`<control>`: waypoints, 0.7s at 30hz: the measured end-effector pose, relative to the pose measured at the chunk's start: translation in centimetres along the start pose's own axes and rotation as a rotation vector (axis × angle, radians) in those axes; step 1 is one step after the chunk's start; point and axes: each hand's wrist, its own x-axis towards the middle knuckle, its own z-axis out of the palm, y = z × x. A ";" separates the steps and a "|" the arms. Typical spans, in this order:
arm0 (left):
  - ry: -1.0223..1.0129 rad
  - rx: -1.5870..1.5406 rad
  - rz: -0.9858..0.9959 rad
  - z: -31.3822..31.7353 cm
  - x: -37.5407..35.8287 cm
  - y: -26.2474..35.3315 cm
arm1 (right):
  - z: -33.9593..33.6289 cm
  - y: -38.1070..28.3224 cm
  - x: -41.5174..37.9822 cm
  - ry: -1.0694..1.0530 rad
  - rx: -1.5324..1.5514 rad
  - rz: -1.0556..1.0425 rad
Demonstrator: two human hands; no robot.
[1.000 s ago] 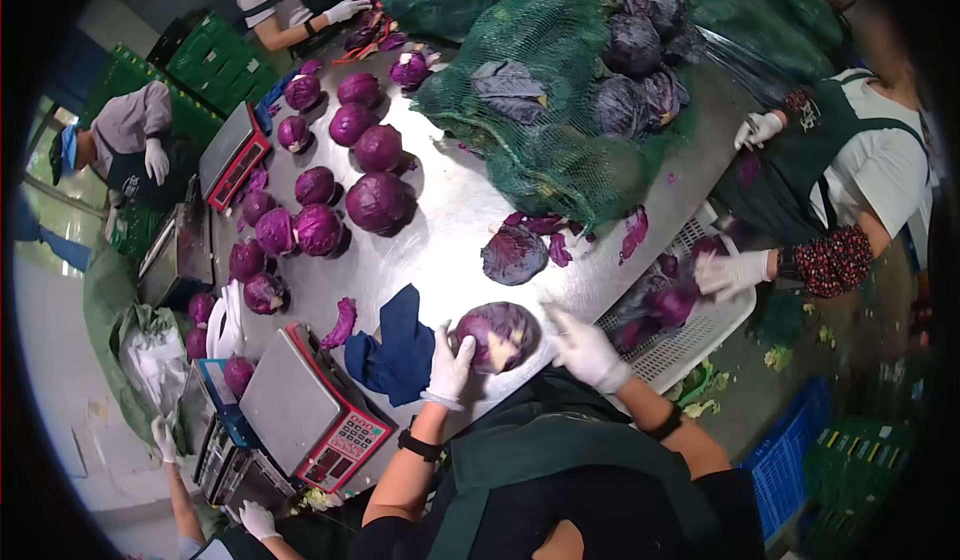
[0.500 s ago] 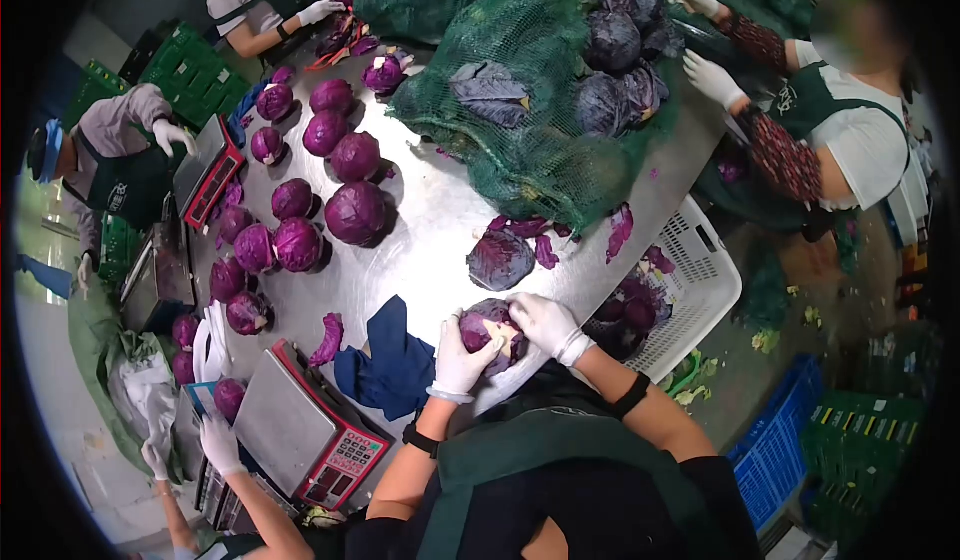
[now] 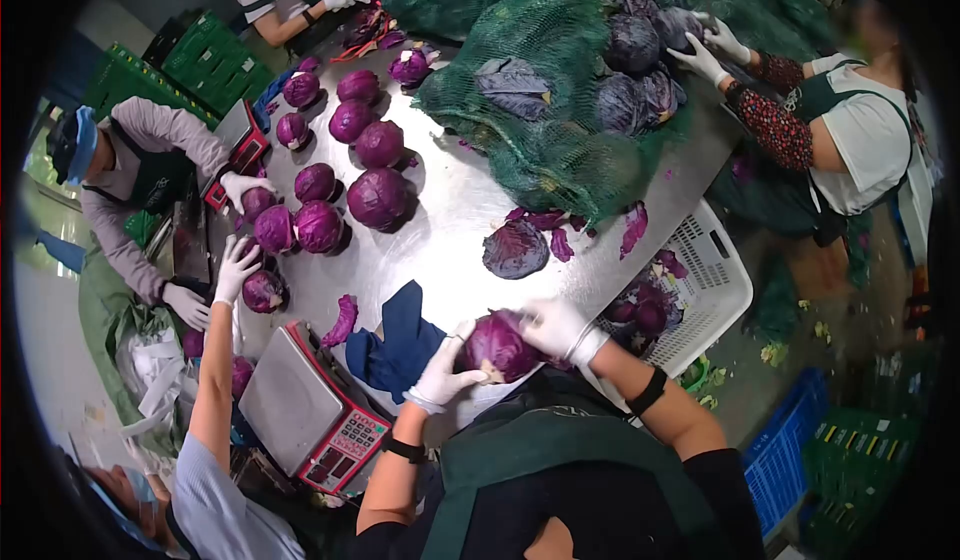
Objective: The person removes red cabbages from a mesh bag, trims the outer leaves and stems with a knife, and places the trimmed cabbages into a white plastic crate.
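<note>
At the near table edge I hold a red cabbage (image 3: 502,348), its pale cut stem facing down and left. My left hand (image 3: 445,372), white-gloved, is closed around its left side from below. My right hand (image 3: 562,330), also gloved and slightly blurred, grips the upper right side; its fingertips are partly hidden. Just beyond lies a dull dark outer cabbage leaf (image 3: 516,250) with torn purple leaf pieces (image 3: 561,246). A dark blue cloth (image 3: 397,345) lies left of my left hand.
Several peeled red cabbages (image 3: 377,198) stand on the metal table (image 3: 450,230). A green mesh sack (image 3: 545,160) holds unpeeled ones. A white crate (image 3: 715,285) with leaves stands right, a scale (image 3: 300,400) left. Co-workers' gloved hands reach in from the left, top and right.
The cabbage in my hands has turned, its stem now lower left, and shows brighter purple. Co-workers on the left now reach toward the peeled cabbages; the one at right touches a cabbage in the sack.
</note>
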 end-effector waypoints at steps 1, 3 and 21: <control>-0.033 -0.140 -0.069 -1.0 -0.7 -1.4 | -1.4 2.1 0.7 -0.045 -0.001 0.151; -0.064 -0.211 -0.143 -2.3 -2.3 -1.9 | -3.2 6.9 0.4 0.072 -0.198 0.238; 0.234 0.307 0.095 4.4 -4.5 0.8 | 5.2 3.8 -5.9 -0.574 1.129 0.708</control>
